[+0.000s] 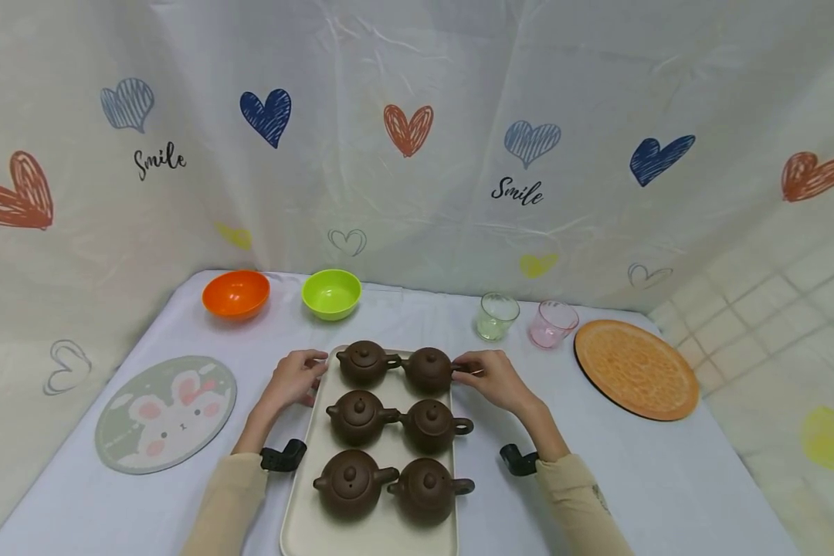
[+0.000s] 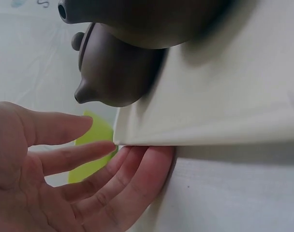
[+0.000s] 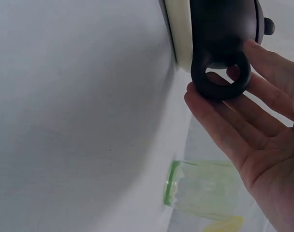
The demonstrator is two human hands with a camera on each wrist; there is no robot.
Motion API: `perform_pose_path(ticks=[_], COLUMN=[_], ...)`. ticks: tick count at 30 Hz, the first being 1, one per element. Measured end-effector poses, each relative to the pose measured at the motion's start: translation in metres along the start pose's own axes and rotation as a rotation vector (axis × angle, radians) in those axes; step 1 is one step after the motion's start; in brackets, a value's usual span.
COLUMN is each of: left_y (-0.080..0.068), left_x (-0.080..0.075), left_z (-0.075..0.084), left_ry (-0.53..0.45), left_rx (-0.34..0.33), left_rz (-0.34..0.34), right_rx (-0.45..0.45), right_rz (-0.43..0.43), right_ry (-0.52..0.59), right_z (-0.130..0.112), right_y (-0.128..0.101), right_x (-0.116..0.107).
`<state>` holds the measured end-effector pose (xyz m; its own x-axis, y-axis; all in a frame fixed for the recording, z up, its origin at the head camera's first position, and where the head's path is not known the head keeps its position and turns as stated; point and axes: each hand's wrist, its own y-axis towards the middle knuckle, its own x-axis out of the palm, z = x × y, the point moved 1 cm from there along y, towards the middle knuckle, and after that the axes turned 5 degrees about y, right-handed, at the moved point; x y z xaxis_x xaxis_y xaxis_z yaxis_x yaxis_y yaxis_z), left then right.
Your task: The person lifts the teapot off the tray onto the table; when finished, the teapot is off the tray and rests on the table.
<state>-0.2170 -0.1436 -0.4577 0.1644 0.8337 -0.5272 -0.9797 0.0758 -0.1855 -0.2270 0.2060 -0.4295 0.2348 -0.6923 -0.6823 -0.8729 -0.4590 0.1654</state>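
Observation:
Several dark brown clay teapots stand in two columns on a cream rectangular tray. My right hand is at the far right teapot; in the right wrist view, the thumb and fingers pinch its loop handle. That teapot still sits over the tray's edge. At the tray's far left corner is my left hand, near the far left teapot. Its fingers are extended against the tray's side, partly beneath the rim in the left wrist view, with the thumb apart from the tray.
An orange bowl and a lime green bowl stand at the back left. Behind my right hand are a green glass and a pink glass. A rabbit placemat lies left, a round tan mat right.

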Motion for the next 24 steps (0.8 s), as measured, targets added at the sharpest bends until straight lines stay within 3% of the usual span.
perform_pose_path(ticks=[24], left_y=[-0.0006], left_x=[0.0010], left_z=[-0.0015], left_ry=[-0.002], left_rx=[-0.006], left_rz=[0.015], right_rx=[-0.006], right_rz=[0.042], right_ry=[0.015], right_z=[0.0022], right_y=[0.0060], right_x=[-0.0001])
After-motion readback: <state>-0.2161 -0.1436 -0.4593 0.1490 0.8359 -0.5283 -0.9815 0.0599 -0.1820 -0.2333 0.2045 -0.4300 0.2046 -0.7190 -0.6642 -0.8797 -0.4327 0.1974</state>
